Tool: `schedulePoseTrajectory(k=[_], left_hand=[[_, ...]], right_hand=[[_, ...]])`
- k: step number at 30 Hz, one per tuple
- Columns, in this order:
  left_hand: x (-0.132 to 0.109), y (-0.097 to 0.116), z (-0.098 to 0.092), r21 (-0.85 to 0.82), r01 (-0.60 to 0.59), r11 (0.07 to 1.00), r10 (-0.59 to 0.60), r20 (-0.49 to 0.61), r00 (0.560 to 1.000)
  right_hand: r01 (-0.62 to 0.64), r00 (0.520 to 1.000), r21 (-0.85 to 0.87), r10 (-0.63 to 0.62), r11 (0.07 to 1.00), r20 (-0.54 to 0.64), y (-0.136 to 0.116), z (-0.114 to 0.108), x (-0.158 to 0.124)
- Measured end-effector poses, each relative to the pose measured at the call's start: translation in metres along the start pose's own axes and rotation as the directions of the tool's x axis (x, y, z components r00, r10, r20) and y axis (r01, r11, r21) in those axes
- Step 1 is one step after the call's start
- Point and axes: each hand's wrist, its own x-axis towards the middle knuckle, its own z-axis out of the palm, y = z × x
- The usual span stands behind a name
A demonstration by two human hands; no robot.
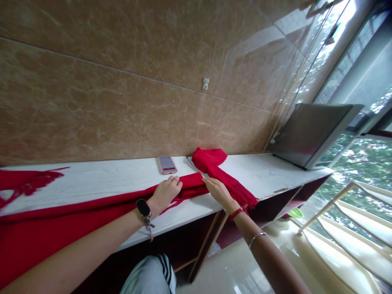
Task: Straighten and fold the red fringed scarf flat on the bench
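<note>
A long red scarf [101, 210] lies along the white countertop [113, 179], its narrow folded end between my hands. My left hand [167, 192], with a ring and a dark wristwatch, is closed on the scarf near that end. Pinched at the folded end's right edge are the fingers of my right hand [217, 190]. Just beyond my right hand lies a second red scarf piece [211, 158], bunched at the wall, its fringe hanging over the counter's front edge; whether it is a separate scarf I cannot tell.
A phone [168, 165] lies on the counter near the wall. Red fringe [30, 183] rests at the far left. A grey box-shaped appliance [312, 132] stands at the right end, before the window. Open shelves lie under the counter; a pale rack [346, 220] stands at lower right.
</note>
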Motion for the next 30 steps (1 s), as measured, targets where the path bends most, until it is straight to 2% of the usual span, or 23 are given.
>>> schedulePoseTrajectory(k=[3, 6, 11, 14, 17, 20, 24, 27, 30], left_hand=[[-0.002, -0.002, -0.002, -0.014, -0.039, 0.999, 0.039, -0.002, 0.999], [-0.010, 0.000, 0.010, -0.056, -0.082, 0.995, 0.083, 0.022, 0.996], [-0.013, -0.002, 0.027, -0.083, -0.083, 0.993, 0.083, -0.001, 0.997], [-0.006, -0.008, 0.024, -0.058, -0.105, 0.993, 0.104, -0.017, 0.994], [0.002, -0.015, 0.017, -0.031, -0.118, 0.993, 0.116, -0.054, 0.992], [0.006, -0.020, 0.019, -0.037, -0.140, 0.989, 0.136, -0.080, 0.987], [0.000, -0.020, 0.032, -0.142, -0.202, 0.969, 0.200, -0.031, 0.979], [-0.007, -0.020, 0.036, -0.225, -0.253, 0.941, 0.260, 0.001, 0.966], [-0.010, -0.020, 0.031, -0.283, -0.292, 0.914, 0.318, 0.048, 0.947]], right_hand=[[0.002, 1.000, 0.025, -0.001, 1.000, -0.009, 0.000, -0.001, -0.006], [0.053, 0.998, 0.037, -0.054, 0.998, 0.030, -0.002, -0.003, -0.010], [0.091, 0.988, 0.032, -0.094, 0.995, 0.125, -0.006, -0.015, -0.012], [0.093, 0.983, 0.068, -0.102, 0.993, 0.153, -0.009, -0.024, -0.005], [0.017, 0.991, 0.131, -0.034, 0.991, 0.130, -0.012, -0.028, 0.009], [-0.096, 0.984, 0.126, 0.074, 0.987, 0.164, -0.019, -0.021, 0.027], [-0.201, 0.935, 0.009, 0.189, 0.980, 0.300, -0.032, 0.002, 0.037], [-0.150, 0.929, -0.045, 0.156, 0.988, 0.335, -0.037, 0.014, 0.031], [-0.107, 0.936, -0.067, 0.123, 0.992, 0.330, -0.035, 0.014, 0.028]])
